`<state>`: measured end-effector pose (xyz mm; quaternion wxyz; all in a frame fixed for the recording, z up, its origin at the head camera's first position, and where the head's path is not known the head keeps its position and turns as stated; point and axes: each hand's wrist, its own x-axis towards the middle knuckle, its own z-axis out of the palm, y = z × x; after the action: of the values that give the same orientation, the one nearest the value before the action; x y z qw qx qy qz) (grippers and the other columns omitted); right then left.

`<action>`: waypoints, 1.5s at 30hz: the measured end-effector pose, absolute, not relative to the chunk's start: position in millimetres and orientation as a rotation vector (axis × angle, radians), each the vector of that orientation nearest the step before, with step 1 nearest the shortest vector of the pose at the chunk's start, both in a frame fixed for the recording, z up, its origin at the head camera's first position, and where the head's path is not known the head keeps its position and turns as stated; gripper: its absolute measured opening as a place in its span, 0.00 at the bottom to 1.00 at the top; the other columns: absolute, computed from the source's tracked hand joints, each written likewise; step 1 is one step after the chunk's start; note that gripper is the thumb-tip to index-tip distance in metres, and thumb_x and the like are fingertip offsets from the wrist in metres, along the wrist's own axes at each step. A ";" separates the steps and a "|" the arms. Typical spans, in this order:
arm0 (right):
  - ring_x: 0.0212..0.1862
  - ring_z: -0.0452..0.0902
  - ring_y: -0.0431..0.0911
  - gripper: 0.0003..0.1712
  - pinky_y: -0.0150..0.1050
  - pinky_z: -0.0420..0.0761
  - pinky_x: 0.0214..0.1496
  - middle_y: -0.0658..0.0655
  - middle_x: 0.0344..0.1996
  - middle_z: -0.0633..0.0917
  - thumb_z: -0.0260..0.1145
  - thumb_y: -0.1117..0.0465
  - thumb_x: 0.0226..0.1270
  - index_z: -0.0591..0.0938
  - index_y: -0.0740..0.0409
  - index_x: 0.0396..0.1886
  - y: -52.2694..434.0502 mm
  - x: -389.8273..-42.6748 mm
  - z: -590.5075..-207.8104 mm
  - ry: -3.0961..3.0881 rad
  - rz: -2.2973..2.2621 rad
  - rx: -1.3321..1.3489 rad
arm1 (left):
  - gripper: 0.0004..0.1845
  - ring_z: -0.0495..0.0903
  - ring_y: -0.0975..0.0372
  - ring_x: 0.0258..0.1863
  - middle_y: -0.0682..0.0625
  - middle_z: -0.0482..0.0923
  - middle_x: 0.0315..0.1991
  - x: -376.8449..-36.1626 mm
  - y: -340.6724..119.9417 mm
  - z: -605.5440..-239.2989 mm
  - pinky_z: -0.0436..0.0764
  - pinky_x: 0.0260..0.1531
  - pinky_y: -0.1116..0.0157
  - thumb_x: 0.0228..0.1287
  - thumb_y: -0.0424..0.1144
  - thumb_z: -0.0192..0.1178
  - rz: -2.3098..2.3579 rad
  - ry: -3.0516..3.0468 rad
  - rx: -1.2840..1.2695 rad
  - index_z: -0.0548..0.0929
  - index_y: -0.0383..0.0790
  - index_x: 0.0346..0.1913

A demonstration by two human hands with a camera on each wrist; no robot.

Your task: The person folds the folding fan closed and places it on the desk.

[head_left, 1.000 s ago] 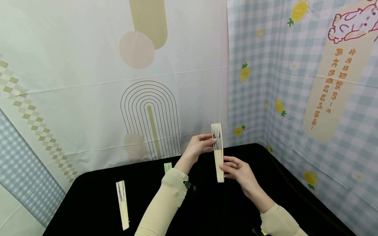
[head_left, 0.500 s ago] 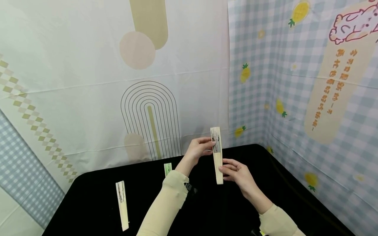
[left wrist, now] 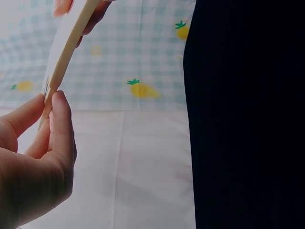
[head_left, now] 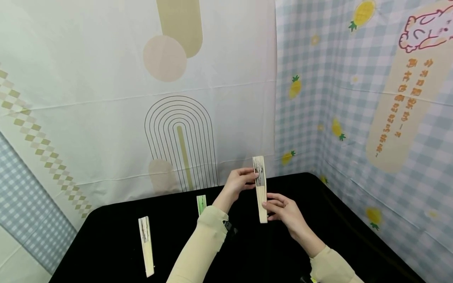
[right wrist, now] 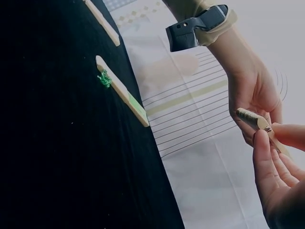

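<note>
A closed folding fan [head_left: 261, 196] with a dark printed upper part is held upright above the black table. My left hand [head_left: 233, 186] pinches its printed upper part between thumb and fingers, as the left wrist view also shows on the fan's edge [left wrist: 66, 55]. Lower down, my right hand [head_left: 288, 214] pinches the cream sticks near the bottom end. In the right wrist view the fan's rivet end [right wrist: 255, 120] points toward the camera between the right thumb and fingers.
Another closed fan [head_left: 146, 247] lies on the table [head_left: 113, 236] at the left. A green-topped fan [head_left: 201, 204] lies near the back edge, partly hidden by my left forearm; a green tassel [right wrist: 104, 78] shows beside it. Patterned cloths [head_left: 240, 118] hang behind.
Both hands have lowered the fan slightly, keeping their grip on it. It stays closed, and the other fans lie where they were.
</note>
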<state>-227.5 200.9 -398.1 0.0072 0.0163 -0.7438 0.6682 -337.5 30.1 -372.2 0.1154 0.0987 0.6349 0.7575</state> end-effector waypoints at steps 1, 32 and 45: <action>0.36 0.84 0.46 0.28 0.39 0.87 0.36 0.58 0.43 0.88 0.71 0.60 0.68 0.76 0.67 0.65 201.3 -227.6 -398.7 -2.328 2.091 0.052 | 0.25 0.84 0.58 0.40 0.41 0.83 0.51 -337.6 30.7 -372.8 0.86 0.46 0.58 0.66 0.35 0.69 2.220 1.860 0.288 0.79 0.32 0.64; 0.38 0.84 0.48 0.29 0.40 0.87 0.38 0.59 0.45 0.87 0.70 0.59 0.70 0.75 0.67 0.66 212.6 -232.3 -412.1 -2.371 2.085 0.033 | 0.27 0.86 0.55 0.45 0.41 0.83 0.52 -335.0 41.1 -389.7 0.87 0.45 0.59 0.65 0.33 0.68 2.173 1.869 0.272 0.77 0.31 0.66; 0.39 0.85 0.48 0.29 0.39 0.87 0.37 0.59 0.44 0.87 0.70 0.60 0.69 0.75 0.67 0.65 216.3 -235.4 -420.0 -2.384 2.076 -0.005 | 0.26 0.86 0.54 0.45 0.40 0.84 0.50 -335.4 45.7 -402.1 0.87 0.44 0.58 0.65 0.32 0.68 2.171 1.879 0.274 0.77 0.29 0.65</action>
<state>-235.4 216.3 -420.0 -0.0098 -0.0016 -0.7540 0.6568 -335.4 45.7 -402.1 0.1284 0.0943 0.6460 0.7466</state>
